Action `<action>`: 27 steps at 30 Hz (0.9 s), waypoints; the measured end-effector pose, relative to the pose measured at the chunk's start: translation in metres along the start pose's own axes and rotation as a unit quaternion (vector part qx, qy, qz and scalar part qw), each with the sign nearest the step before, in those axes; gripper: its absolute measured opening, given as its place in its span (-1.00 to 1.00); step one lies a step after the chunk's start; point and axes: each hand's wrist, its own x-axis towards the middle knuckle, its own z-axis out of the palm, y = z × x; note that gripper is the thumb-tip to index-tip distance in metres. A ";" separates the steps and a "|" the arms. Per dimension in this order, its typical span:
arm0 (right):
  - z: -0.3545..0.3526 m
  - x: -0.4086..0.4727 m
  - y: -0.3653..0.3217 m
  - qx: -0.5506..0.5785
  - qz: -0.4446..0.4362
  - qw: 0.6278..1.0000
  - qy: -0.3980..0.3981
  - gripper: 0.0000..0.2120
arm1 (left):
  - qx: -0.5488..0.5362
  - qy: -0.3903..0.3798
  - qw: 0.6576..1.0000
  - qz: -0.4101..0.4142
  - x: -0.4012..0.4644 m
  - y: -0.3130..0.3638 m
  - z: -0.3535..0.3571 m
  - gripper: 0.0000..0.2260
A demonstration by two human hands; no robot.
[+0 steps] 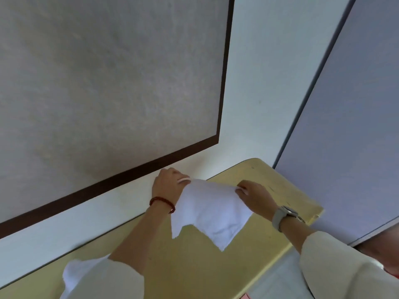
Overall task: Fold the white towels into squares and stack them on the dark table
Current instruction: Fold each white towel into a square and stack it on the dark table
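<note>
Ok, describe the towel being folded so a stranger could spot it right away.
Start at the yellow table against the white wall. Above it, the left hand and right hand pinch the top corners of a white towel. It hangs off the table, corners dangling.

Tilted head view, close above the table (194, 266)

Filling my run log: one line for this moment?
stage: folding | left hand: pinches towel corner | right hand: pinches other corner | towel: held above table

Dark-framed grey panel (108, 83) on white wall (254, 83); lilac partition (349, 126) at right.
</note>
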 end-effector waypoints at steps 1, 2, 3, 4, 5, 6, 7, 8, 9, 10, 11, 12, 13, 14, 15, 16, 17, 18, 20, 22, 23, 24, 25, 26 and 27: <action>-0.008 0.008 0.001 0.017 0.001 0.999 0.041 -0.81 | -0.003 0.023 1.000 0.001 0.008 0.006 -0.005 -0.76; -0.015 0.013 0.000 0.028 -0.006 0.996 0.081 -0.81 | -0.016 0.052 0.998 0.008 0.013 0.014 -0.011 -0.76; -0.022 0.016 0.000 0.032 -0.020 0.992 0.123 -0.80 | -0.032 0.086 0.995 0.027 0.017 0.022 -0.017 -0.72; -0.029 0.018 0.001 0.032 -0.038 0.985 0.167 -0.78 | -0.047 0.117 0.990 0.055 0.018 0.027 -0.023 -0.68; -0.035 0.019 0.003 0.026 -0.059 0.976 0.210 -0.73 | -0.049 0.152 0.983 0.095 0.019 0.030 -0.027 -0.67; -0.039 0.019 0.007 0.011 -0.076 0.966 0.248 -0.69 | -0.039 0.179 0.974 0.129 0.019 0.031 -0.029 -0.69; -0.041 0.017 0.011 -0.010 -0.092 0.957 0.276 -0.67 | -0.023 0.201 0.967 0.155 0.017 0.028 -0.028 -0.73; -0.040 0.012 0.017 -0.031 -0.105 0.951 0.290 -0.68 | -0.009 0.201 0.965 0.166 0.013 0.023 -0.025 -0.77; -0.036 0.004 0.022 -0.048 -0.116 0.947 0.294 -0.71 | -0.001 0.208 0.962 0.179 0.007 0.018 -0.019 -0.83; -0.028 -0.005 0.026 -0.061 -0.127 0.946 0.292 -0.74 | 0.004 0.209 0.960 0.188 -0.002 0.012 -0.011 -0.89; -0.020 -0.011 0.031 -0.073 -0.133 0.949 0.278 -0.76 | 0.009 0.201 0.960 0.194 -0.009 0.004 -0.002 -0.89; 0.002 -0.023 0.041 -0.087 -0.130 0.955 0.252 -0.78 | 0.011 0.169 0.966 0.197 -0.021 -0.008 0.015 -0.87; 0.018 -0.032 0.047 -0.093 -0.125 0.960 0.231 -0.79 | 0.008 0.146 0.968 0.204 -0.031 -0.016 0.027 -0.85; 0.028 -0.042 0.050 -0.095 -0.118 0.967 0.207 -0.79 | 0.006 0.121 0.971 0.204 -0.041 -0.024 0.037 -0.82; 0.042 -0.052 0.055 -0.102 -0.107 0.972 0.180 -0.79 | -0.003 0.089 0.975 0.206 -0.052 -0.032 0.048 -0.80; 0.059 -0.063 0.062 -0.115 -0.097 0.979 0.141 -0.81 | -0.008 0.037 0.980 0.194 -0.063 -0.041 0.063 -0.77; 0.076 -0.074 0.069 -0.133 -0.083 0.983 0.092 -0.84 | -0.008 -0.032 0.984 0.174 -0.076 -0.051 0.079 -0.77; 0.089 -0.087 0.072 -0.144 -0.064 0.987 0.020 -0.85 | -0.014 -0.105 0.985 0.134 -0.091 -0.060 0.092 -0.80; 0.108 -0.114 0.077 -0.137 -0.017 0.981 -0.137 -0.82 | -0.052 -0.250 0.966 0.031 -0.124 -0.074 0.113 -0.77; 0.119 -0.136 0.077 -0.092 0.039 0.966 -0.239 -0.77 | -0.075 -0.346 0.935 -0.031 -0.150 -0.080 0.124 -0.74; 0.122 -0.142 0.077 -0.065 0.072 0.959 -0.265 -0.76 | -0.090 -0.375 0.921 -0.053 -0.157 -0.082 0.128 -0.81; 0.124 -0.148 0.076 -0.039 0.100 0.957 -0.270 -0.77 | -0.104 -0.396 0.909 -0.073 -0.161 -0.080 0.129 -0.86; 0.125 -0.152 0.076 -0.014 0.128 0.957 -0.260 -0.77 | -0.122 -0.406 0.901 -0.093 -0.163 -0.080 0.130 -0.88; 0.126 -0.153 0.076 0.019 0.157 0.959 -0.237 -0.78 | -0.138 -0.407 0.896 -0.115 -0.163 -0.081 0.131 -0.87; 0.127 -0.152 0.077 0.056 0.184 0.959 -0.208 -0.79 | -0.157 -0.402 0.891 -0.138 -0.159 -0.082 0.132 -0.83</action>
